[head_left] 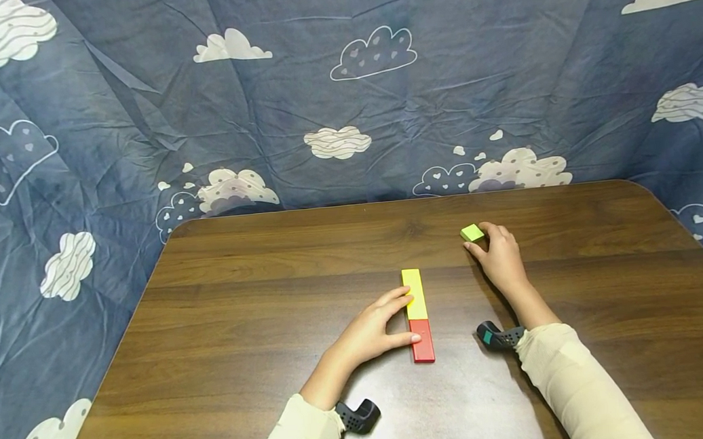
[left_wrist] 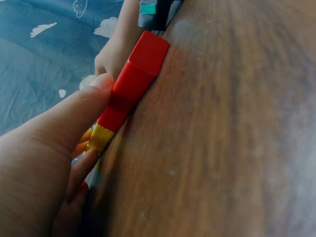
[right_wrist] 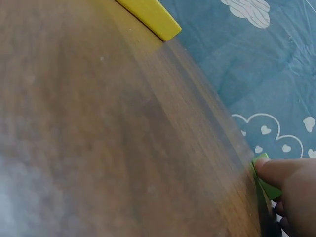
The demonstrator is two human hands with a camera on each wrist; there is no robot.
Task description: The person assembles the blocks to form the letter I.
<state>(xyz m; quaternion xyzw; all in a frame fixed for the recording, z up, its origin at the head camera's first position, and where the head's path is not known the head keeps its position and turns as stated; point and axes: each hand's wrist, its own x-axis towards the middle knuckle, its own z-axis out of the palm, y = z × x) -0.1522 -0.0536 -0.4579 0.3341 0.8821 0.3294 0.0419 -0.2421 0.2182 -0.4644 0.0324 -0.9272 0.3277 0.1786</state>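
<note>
On the wooden table a yellow block (head_left: 415,297) and a red block (head_left: 422,347) lie end to end in a line, the yellow one farther away. My left hand (head_left: 365,331) is at their left side, fingertips touching the yellow block and the thumb on the red one. Close up in the left wrist view, the thumb presses against the side of the red block (left_wrist: 140,69). Farther back to the right, my right hand (head_left: 501,256) pinches a small green block (head_left: 472,233) between thumb and fingers. In the right wrist view the thumb covers part of the green block (right_wrist: 269,185).
The brown table (head_left: 258,280) ends at the back against a blue cloth (head_left: 294,101) printed with white clouds. Dark straps with camera mounts (head_left: 360,416) are on both wrists and stick out over the table.
</note>
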